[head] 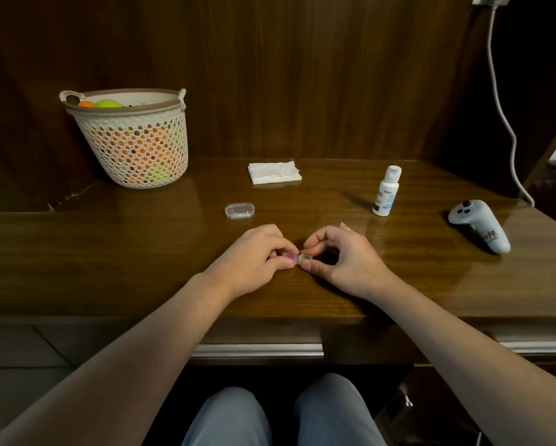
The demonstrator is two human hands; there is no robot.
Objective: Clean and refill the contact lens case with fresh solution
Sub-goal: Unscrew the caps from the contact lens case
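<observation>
A small contact lens case (pixel 297 258) with a pink part and a clear part is held low over the wooden desk (pixel 141 252), between both hands. My left hand (pixel 254 257) pinches its pink end. My right hand (pixel 337 255) pinches the clear end with thumb and forefinger. Most of the case is hidden by my fingers. A white solution bottle (pixel 386 191) stands upright, capped, to the back right. A folded white tissue (pixel 274 172) lies at the back centre. A clear oval plastic box (pixel 239 210) lies just beyond my left hand.
A perforated white basket (pixel 135 140) with orange and green balls stands at the back left. A grey handheld controller (pixel 481 225) lies at the right, with a white cable (pixel 503 107) hanging behind it. A dark wood panel backs the desk; drawer handles sit below its front edge.
</observation>
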